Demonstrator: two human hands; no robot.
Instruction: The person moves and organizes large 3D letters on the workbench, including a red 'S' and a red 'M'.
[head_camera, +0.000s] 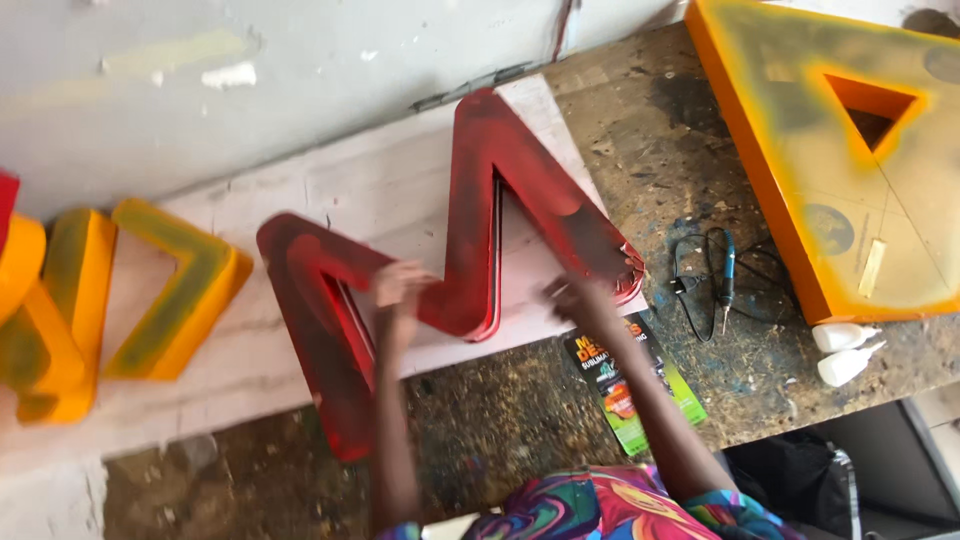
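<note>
Large red zigzag letter (470, 250) is laid flat on a white board (380, 190) atop the stained workbench (650, 150). Left hand (398, 285) is pressed on its middle stroke, right hand (575, 298) on the lower right edge — finger spread blurred, cannot be told. Yellow letter (170, 290) lies well left.

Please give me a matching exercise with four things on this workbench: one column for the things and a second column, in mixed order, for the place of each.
Things:
1. big red zigzag-shaped letter shell
2. large orange triangular letter shell
3. two small white plastic bottles
4. yellow angular letter shell

Places:
A. far left
B. top right corner
C. middle, under both hands
D. right, just below the orange shell

Pairs: 1-C, 2-B, 3-D, 4-A
</note>
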